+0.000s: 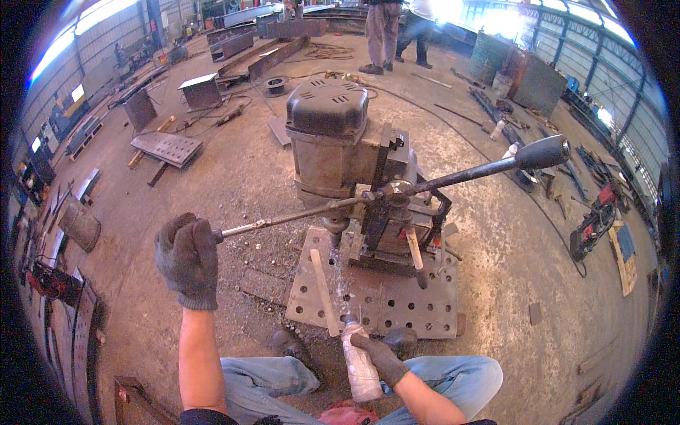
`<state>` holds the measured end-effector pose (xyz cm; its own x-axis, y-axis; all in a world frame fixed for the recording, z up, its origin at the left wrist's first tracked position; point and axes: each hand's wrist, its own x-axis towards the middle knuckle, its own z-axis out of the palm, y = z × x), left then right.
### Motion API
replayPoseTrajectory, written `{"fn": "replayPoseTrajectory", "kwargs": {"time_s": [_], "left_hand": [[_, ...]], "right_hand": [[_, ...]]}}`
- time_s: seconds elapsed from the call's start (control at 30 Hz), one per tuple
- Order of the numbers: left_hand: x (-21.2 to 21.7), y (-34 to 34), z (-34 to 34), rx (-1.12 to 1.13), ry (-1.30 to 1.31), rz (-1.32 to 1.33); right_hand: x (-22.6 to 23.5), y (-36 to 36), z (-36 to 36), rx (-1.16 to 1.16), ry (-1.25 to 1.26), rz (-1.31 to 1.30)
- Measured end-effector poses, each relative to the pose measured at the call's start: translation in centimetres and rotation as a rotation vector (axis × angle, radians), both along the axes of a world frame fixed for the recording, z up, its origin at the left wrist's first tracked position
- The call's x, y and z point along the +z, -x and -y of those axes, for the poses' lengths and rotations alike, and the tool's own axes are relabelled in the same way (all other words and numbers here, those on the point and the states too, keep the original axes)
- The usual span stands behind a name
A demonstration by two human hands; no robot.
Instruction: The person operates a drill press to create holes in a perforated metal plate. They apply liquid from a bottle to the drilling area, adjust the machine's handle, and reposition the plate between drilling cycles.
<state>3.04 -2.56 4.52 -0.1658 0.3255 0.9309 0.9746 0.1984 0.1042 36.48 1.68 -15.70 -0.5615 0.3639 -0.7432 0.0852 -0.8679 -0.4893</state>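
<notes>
A magnetic drill (329, 152) stands upright on a steel plate (432, 319) with rows of drilled holes. My left hand (188, 258), in a dark grey glove, is closed round the left end of the drill's long feed handle (283, 219). The handle's other arm slants up to a black grip (542, 152) at the right. Low in front, my gloved right hand (381, 360) is wrapped round a cloudy plastic squeeze bottle (361, 368). Its nozzle points at the drill bit (336, 232), and a thin whitish streak lies between them. A flat strip (324, 294) lies across the plate's left part.
Metal chips (262, 248) litter the floor left of the plate. My knees flank the bottle. Another holed plate (168, 146) and steel beams (280, 57) lie at the back left. Two people (382, 35) stand at the far side. A cable (545, 219) curves along the right.
</notes>
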Motion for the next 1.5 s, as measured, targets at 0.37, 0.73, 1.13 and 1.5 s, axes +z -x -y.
{"fn": "replayPoseTrajectory", "kwargs": {"time_s": [0.37, 0.73, 1.13, 1.5], "left_hand": [[-0.6, 0.3, 0.0, -0.054, -0.042, 0.055], [-0.3, -0.1, 0.2, 0.015, -0.009, 0.020], [0.3, -0.9, 0.2, 0.064, 0.017, 0.046], [-1.4, 0.3, -0.3, -0.004, -0.070, 0.173]], "right_hand": [[3.5, 0.8, 0.8, -0.040, -0.362, -0.042], [0.7, 0.4, 0.7, -0.008, -0.178, -0.098], [-0.6, 0.1, 0.5, -0.082, -0.123, 0.017], [-1.8, -0.1, 0.5, -0.070, -0.298, -0.010]]}}
